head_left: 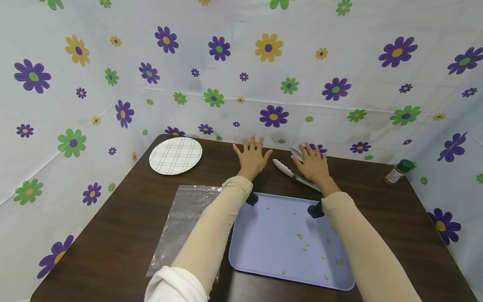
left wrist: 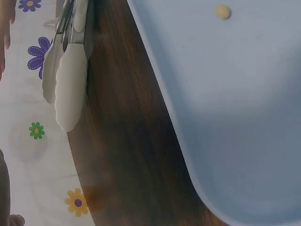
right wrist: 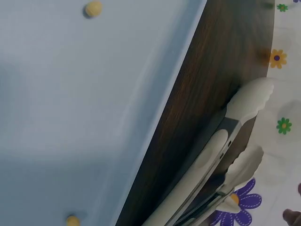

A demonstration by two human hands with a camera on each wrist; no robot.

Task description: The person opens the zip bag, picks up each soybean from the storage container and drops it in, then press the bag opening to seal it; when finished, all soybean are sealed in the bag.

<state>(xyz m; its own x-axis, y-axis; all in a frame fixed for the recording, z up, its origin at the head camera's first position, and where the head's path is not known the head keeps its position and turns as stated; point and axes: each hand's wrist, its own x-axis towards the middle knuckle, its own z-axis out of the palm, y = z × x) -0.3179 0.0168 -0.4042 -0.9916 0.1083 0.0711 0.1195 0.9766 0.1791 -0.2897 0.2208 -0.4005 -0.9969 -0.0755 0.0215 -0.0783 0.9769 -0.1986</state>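
Observation:
My left hand reaches over the back of the table with fingers spread, holding nothing. To its right, my right hand also has its fingers stretched out, above the tongs, hiding part of them. White scalloped heads and metal arms of the tongs show in the left wrist view. In the right wrist view the tongs lie beside the tray. The pale blue-violet tray sits below both forearms, with several small round yellow pieces scattered on it. One yellow piece appears close up there.
A clear zip bag lies flat left of the tray, partly under the left sleeve. At the back left corner is a white plate with blue lines. A green-capped shaker bottle stands at the right. Flowered cloth hangs behind the table.

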